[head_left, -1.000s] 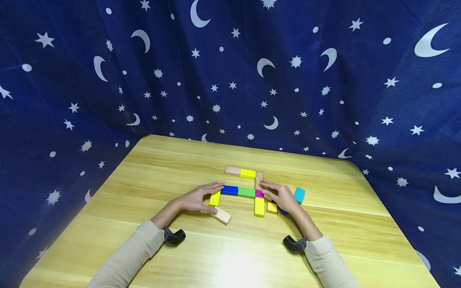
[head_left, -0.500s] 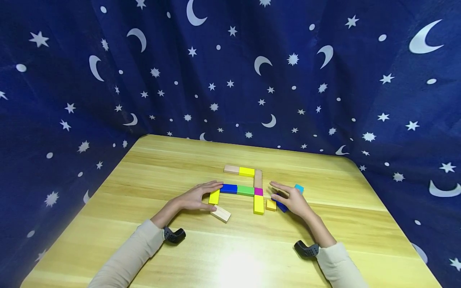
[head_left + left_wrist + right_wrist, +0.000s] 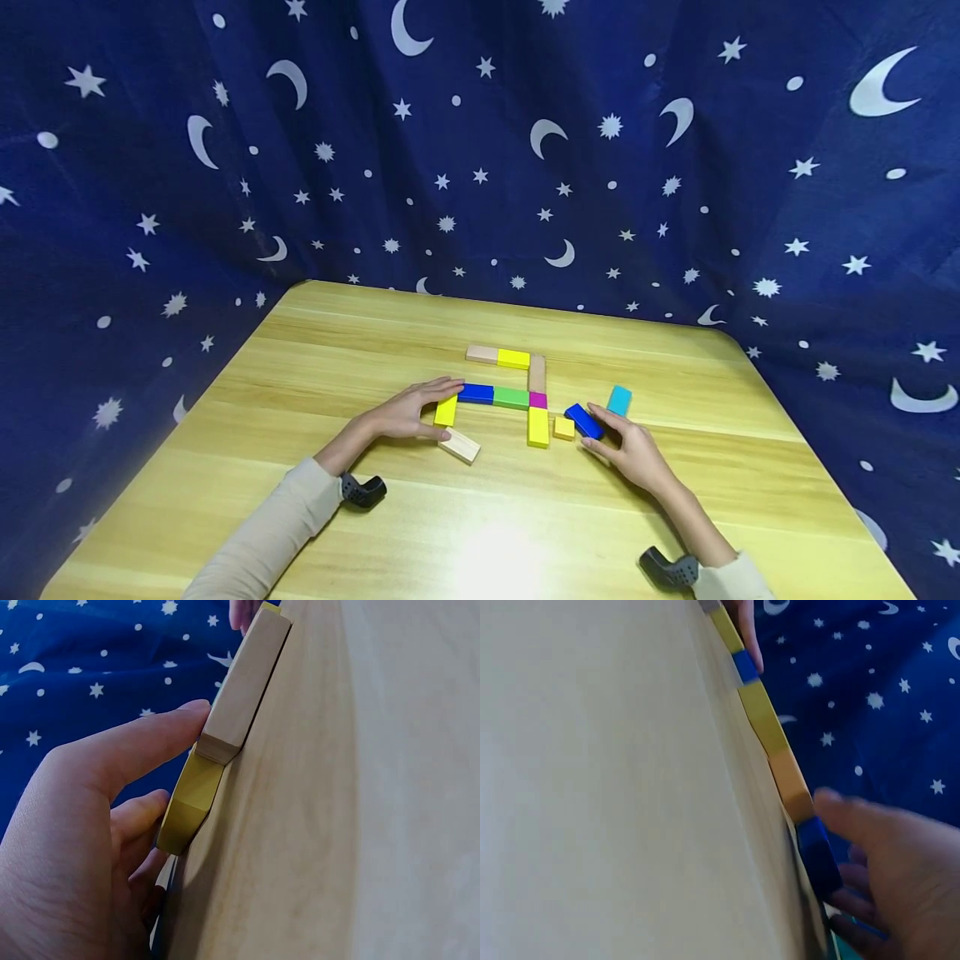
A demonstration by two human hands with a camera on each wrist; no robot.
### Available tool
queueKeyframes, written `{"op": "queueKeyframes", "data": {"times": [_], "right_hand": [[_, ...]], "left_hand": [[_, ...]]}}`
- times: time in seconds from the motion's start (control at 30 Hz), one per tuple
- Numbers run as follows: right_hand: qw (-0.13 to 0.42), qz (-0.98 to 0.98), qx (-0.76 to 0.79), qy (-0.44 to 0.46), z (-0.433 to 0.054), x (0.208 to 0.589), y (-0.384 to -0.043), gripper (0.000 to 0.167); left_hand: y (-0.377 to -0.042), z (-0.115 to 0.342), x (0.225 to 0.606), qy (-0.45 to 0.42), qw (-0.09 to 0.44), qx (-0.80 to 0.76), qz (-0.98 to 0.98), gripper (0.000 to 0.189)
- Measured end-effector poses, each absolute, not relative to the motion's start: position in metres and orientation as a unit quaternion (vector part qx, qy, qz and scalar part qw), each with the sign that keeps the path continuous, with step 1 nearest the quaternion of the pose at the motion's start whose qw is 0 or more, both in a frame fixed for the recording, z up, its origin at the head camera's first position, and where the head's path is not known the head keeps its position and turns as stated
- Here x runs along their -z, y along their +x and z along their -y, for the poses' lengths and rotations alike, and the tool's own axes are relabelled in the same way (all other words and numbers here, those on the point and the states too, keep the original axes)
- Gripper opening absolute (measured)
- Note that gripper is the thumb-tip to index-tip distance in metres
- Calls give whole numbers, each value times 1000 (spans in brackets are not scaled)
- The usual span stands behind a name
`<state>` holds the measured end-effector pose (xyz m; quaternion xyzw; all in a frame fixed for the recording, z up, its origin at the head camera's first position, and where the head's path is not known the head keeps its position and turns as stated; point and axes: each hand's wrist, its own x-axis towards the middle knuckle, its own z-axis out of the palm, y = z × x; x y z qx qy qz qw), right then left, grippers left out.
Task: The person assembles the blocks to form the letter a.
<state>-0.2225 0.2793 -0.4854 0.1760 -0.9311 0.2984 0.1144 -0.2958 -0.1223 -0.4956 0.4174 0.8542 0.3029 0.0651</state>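
My left hand (image 3: pixel 411 412) rests over the left end of a row of blocks. Its fingertips reach the yellow block (image 3: pixel 446 411) and the end of the blue block (image 3: pixel 476 393). The thumb touches a plain wooden block (image 3: pixel 460 446), as the left wrist view also shows. At the right, my hand (image 3: pixel 633 452) spreads thumb and fingers around a loose, tilted dark blue block (image 3: pixel 582 421), fingertips at its far side and thumb by its near end. A small orange block (image 3: pixel 564 428) lies just left of it. In the right wrist view the lower fingers are partly hidden.
Right of the blue block in the row lie green (image 3: pixel 512 398) and magenta (image 3: pixel 537 400) blocks. A yellow block (image 3: pixel 537 427) extends nearer, a wooden one (image 3: pixel 537 373) farther. Another yellow (image 3: pixel 513 359) and a pale pink block (image 3: pixel 482 355) lie behind. A light blue block (image 3: pixel 619 400) sits at right.
My right hand has left the magenta and wooden blocks and moved right and nearer to the loose dark blue block, exposing it. The left hand has stayed in place.
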Motion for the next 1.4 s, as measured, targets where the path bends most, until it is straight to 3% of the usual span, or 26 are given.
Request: {"op": "queueKeyframes", "data": {"times": [0.6,0.87,1.07,1.23,1.4], "right_hand": [[192,932,-280,125,-271,490,-218,35],[209,924,-305,97,-274,481,-218,32],[239,897,-328,177,-258,471,-211,33],[206,878,-332,277,-228,467,-198,35],[165,871,-341,312,-199,471,-185,32]], "left_hand": [[-297,122,494,428,65,-301,-850,86],[-296,122,494,422,68,-299,-853,87],[-296,123,494,421,65,-298,-854,87],[-296,123,494,424,63,-303,-851,87],[-297,123,495,425,65,-306,-850,86]]}}
